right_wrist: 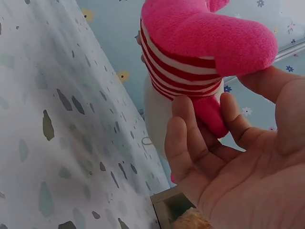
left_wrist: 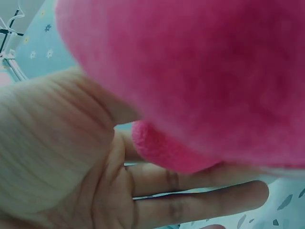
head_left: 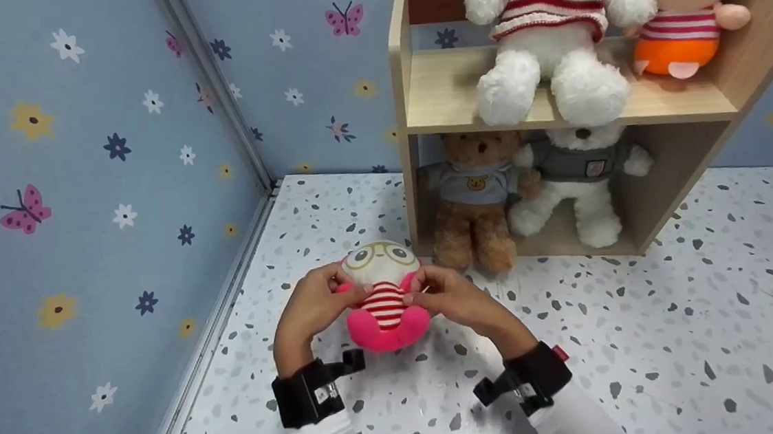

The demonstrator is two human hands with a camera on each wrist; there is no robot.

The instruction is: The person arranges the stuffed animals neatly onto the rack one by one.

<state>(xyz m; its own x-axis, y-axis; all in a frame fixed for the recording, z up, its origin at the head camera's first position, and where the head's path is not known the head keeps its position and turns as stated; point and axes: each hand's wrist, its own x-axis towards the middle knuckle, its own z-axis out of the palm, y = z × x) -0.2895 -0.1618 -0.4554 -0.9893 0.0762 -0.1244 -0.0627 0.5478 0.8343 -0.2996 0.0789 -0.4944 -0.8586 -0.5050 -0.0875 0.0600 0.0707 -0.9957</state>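
Observation:
Between both hands, over the speckled surface, is a small pink plush doll (head_left: 386, 300) with a pale face, yellow glasses and a red-and-white striped body. My left hand (head_left: 311, 309) grips its side at the arm, thumb on the striped front. On the opposite side, my right hand (head_left: 455, 296) pinches the other arm between thumb and fingers. The doll's pink underside (left_wrist: 190, 71) fills much of the left wrist view. In the right wrist view the fingers (right_wrist: 183, 124) lie along the striped body (right_wrist: 178, 71), near a pink arm (right_wrist: 212, 117).
A wooden shelf (head_left: 576, 123) stands behind, to the right. Its upper level holds a white bear (head_left: 555, 31) and a doll in orange (head_left: 680, 42); below sit a brown bear (head_left: 475, 203) and a white bear in grey (head_left: 573, 181). A flowered wall (head_left: 87, 268) borders the left.

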